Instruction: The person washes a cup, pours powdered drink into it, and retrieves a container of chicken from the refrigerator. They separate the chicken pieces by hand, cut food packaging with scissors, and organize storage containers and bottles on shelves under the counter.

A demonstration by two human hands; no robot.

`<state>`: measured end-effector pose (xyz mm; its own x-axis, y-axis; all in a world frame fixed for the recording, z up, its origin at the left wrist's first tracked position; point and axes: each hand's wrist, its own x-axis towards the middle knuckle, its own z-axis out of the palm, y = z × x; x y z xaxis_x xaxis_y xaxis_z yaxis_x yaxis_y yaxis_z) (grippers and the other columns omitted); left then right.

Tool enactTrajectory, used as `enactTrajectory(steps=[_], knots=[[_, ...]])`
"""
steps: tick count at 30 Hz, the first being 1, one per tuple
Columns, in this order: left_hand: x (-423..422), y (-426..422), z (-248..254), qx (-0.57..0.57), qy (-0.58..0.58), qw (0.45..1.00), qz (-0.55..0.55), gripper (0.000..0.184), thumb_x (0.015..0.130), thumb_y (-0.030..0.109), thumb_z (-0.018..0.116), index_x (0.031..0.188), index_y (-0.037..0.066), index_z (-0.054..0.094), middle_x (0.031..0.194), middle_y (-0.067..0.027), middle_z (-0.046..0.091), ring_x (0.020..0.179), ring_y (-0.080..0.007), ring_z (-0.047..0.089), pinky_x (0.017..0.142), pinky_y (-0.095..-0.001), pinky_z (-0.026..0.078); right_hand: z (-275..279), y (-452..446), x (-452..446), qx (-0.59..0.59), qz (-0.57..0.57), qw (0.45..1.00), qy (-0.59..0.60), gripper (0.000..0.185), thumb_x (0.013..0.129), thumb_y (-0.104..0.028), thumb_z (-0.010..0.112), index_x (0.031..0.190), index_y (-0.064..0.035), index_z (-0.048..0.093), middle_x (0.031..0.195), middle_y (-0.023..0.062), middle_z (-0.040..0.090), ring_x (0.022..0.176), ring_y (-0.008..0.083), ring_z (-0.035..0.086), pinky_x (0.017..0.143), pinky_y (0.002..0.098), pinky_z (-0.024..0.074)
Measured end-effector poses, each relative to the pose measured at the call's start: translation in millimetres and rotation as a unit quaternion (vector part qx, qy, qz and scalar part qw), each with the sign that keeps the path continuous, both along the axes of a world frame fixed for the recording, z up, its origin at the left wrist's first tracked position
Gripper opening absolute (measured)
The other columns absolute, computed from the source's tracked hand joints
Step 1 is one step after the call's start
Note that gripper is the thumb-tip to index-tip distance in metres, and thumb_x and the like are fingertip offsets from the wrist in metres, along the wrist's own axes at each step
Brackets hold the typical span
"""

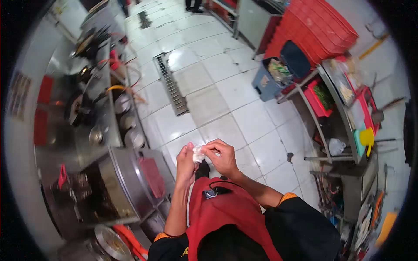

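Pinching crumpled white wad [198,154] in both left hand [186,162] and right hand [222,157], above tiled floor [246,104]; perhaps liable to tear under hard tugging, or fall there from slackened pinch.

One left hand [186,160] and one right hand [222,155] share one white wad [198,154] in their grip. Left: three metal pots [127,122] in a row, one red cloth [151,177]. Middle: one drain grate [172,85]. Right: one blue bin [265,82], one yellow jug [367,137], one white bag [336,146]. Far right, the nested red crates [309,30] are too tightly stacked to count.
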<state>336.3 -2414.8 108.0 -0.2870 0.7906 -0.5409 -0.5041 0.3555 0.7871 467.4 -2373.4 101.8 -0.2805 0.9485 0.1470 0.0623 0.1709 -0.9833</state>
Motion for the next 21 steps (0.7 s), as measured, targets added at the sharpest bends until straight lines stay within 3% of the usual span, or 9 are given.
enactTrajectory(steps=[4, 7, 9, 11, 15, 16, 19, 20, 21], knots=[[-15.7, 69.2, 0.3, 0.018, -0.041, 0.995, -0.085, 0.038, 0.097, 0.042, 0.043, 0.085, 0.008, 0.053, 0.058, 0.0024, 0.048, 0.041, -0.004, 0.035, 0.036, -0.0195, 0.026, 10.9, 54.0, -9.6, -0.02, -0.074, 0.996, -0.054, 0.011, 0.085, -0.008, 0.064, 0.084, 0.0023, 0.062, 0.076, 0.0072, 0.063, 0.069, 0.0124, 0.063, 0.061, 0.025, 0.0501], [-29.7, 117.4, -10.9, 0.008, -0.129, 0.977, -0.167, 0.05, 0.096, 0.052, 0.038, 0.085, 0.005, 0.053, 0.059, 0.0013, 0.048, 0.038, -0.004, 0.033, 0.035, -0.0193, 0.026, 13.9, 81.6, -18.9, -0.131, -0.12, 0.983, 0.037, 0.014, 0.088, -0.012, 0.061, 0.085, 0.0017, 0.06, 0.072, 0.0047, 0.062, 0.067, 0.009, 0.06, 0.06, 0.0234, 0.0483], [-35.1, 145.8, -13.1, -0.011, -0.182, 0.962, -0.205, 0.055, 0.095, 0.055, 0.036, 0.084, 0.004, 0.054, 0.06, -0.0008, 0.05, 0.038, -0.0065, 0.037, 0.036, -0.0187, 0.03, 11.3, 105.2, -16.9, -0.165, -0.123, 0.979, 0.009, 0.017, 0.091, -0.015, 0.058, 0.088, 0.0015, 0.059, 0.068, 0.0013, 0.058, 0.06, 0.0057, 0.051, 0.054, 0.0219, 0.0432], [-33.2, 180.4, -17.1, -0.024, -0.223, 0.947, -0.23, 0.055, 0.094, 0.055, 0.037, 0.083, 0.004, 0.054, 0.062, -0.0013, 0.051, 0.039, -0.008, 0.04, 0.036, -0.0186, 0.032, -21.0, 129.1, -14.9, -0.193, -0.128, 0.971, 0.061, 0.018, 0.091, -0.016, 0.058, 0.089, 0.0012, 0.059, 0.07, 0.002, 0.059, 0.061, 0.0059, 0.051, 0.055, 0.0214, 0.0425], [-12.1, 247.2, -22.5, -0.043, -0.108, 0.954, -0.278, 0.054, 0.093, 0.057, 0.039, 0.083, 0.006, 0.054, 0.067, -0.0028, 0.054, 0.049, -0.0093, 0.049, 0.04, -0.0206, 0.038, -27.5, 183.2, -0.4, -0.231, -0.187, 0.944, 0.144, 0.017, 0.093, -0.017, 0.056, 0.092, 0.0001, 0.058, 0.074, 0.0027, 0.059, 0.066, 0.008, 0.053, 0.062, 0.0222, 0.0445], [-7.7, 265.1, -30.1, -0.023, -0.116, 0.951, -0.285, 0.056, 0.093, 0.057, 0.04, 0.091, 0.004, 0.057, 0.075, -0.0035, 0.058, 0.062, -0.0099, 0.054, 0.049, -0.0222, 0.044, -25.5, 201.3, 5.2, -0.22, -0.21, 0.941, 0.15, 0.017, 0.093, -0.017, 0.055, 0.093, -0.0003, 0.057, 0.076, 0.0027, 0.059, 0.067, 0.0087, 0.054, 0.064, 0.0222, 0.0449], [37.5, 319.4, -29.2, 0.021, -0.033, 0.971, -0.238, 0.054, 0.093, 0.054, 0.044, 0.103, 0.003, 0.059, 0.085, -0.0039, 0.06, 0.074, -0.0112, 0.057, 0.062, -0.0242, 0.047, -51.2, 258.3, 34.5, -0.135, -0.24, 0.953, 0.123, 0.025, 0.093, -0.025, 0.056, 0.094, 0.0005, 0.056, 0.076, 0.0027, 0.059, 0.068, 0.0102, 0.055, 0.065, 0.0245, 0.0459], [52.5, 338.5, -24.9, 0.053, -0.009, 0.966, -0.253, 0.041, 0.091, 0.039, 0.057, 0.113, 0.004, 0.055, 0.089, -0.0018, 0.059, 0.075, -0.0085, 0.055, 0.063, -0.0228, 0.044, -65.0, 276.4, 46.5, -0.133, -0.242, 0.953, 0.123, 0.025, 0.093, -0.024, 0.056, 0.094, 0.0007, 0.056, 0.076, 0.0028, 0.059, 0.068, 0.0102, 0.055, 0.065, 0.0245, 0.0458], [67.6, 360.7, -28.7, 0.061, 0.018, 0.954, -0.292, 0.041, 0.091, 0.036, 0.059, 0.114, 0.004, 0.054, 0.089, -0.0017, 0.059, 0.075, -0.0089, 0.055, 0.063, -0.0232, 0.045, -65.9, 296.9, 57.9, -0.133, -0.241, 0.954, 0.122, 0.025, 0.093, -0.024, 0.056, 0.094, 0.0008, 0.056, 0.076, 0.003, 0.059, 0.068, 0.0102, 0.055, 0.064, 0.0246, 0.0458]])
